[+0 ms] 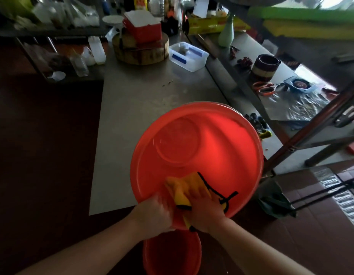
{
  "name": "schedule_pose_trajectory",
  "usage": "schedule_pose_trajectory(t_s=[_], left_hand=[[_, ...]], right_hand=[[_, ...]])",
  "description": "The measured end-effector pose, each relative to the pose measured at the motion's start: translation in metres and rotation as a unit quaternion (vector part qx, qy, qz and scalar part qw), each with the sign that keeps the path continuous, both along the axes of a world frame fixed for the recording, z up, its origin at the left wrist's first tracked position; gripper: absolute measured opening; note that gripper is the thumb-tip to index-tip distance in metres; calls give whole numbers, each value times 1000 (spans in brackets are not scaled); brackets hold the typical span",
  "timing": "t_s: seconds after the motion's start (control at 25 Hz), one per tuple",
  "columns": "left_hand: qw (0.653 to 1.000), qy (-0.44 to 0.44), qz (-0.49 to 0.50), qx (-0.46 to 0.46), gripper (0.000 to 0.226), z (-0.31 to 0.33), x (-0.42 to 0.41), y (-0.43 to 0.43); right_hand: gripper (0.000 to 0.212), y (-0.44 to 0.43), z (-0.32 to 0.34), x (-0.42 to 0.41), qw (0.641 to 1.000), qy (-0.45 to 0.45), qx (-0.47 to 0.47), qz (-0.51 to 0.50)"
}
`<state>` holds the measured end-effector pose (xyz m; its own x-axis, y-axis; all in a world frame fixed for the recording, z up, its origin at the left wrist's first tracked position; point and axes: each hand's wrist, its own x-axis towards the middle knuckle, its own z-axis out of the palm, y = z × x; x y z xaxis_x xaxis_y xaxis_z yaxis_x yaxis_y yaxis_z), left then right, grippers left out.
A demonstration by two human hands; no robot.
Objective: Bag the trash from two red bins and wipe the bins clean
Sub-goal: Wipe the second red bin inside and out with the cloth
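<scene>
A large round red bin (196, 155) is tilted toward me over the near edge of the steel table, its inside facing up. My left hand (154, 215) grips its near rim. My right hand (204, 209) presses a yellow cloth with black trim (182, 187) against the inner wall near that rim. A second red bin (172, 255) stands below on the floor, partly hidden by my arms and the tilted bin.
The steel table (136, 108) carries a round wooden block (141, 50) with a red box (143, 28), and a clear plastic tub (189, 55). Right counter holds orange scissors (264, 88), a dark cup (265, 66) and foil. Metal frame legs (311, 128) stand right; a dark bag (275, 201) lies beneath.
</scene>
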<state>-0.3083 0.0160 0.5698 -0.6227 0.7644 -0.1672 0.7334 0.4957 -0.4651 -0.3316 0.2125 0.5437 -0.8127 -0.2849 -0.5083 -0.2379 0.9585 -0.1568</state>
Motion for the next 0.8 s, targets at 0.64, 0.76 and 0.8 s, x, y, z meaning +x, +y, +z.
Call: schedule_pose_trajectory(t_s=[0.64, 0.76, 0.8], left_hand=[[995, 25, 45, 81, 60, 13, -5, 5], [992, 37, 40, 113, 59, -1, -4, 6], [992, 35, 40, 113, 59, -6, -2, 6]], right_hand=[[69, -10, 25, -32, 996, -46, 70, 24], [67, -25, -11, -71, 997, -36, 58, 23], [67, -28, -24, -82, 998, -32, 50, 18]])
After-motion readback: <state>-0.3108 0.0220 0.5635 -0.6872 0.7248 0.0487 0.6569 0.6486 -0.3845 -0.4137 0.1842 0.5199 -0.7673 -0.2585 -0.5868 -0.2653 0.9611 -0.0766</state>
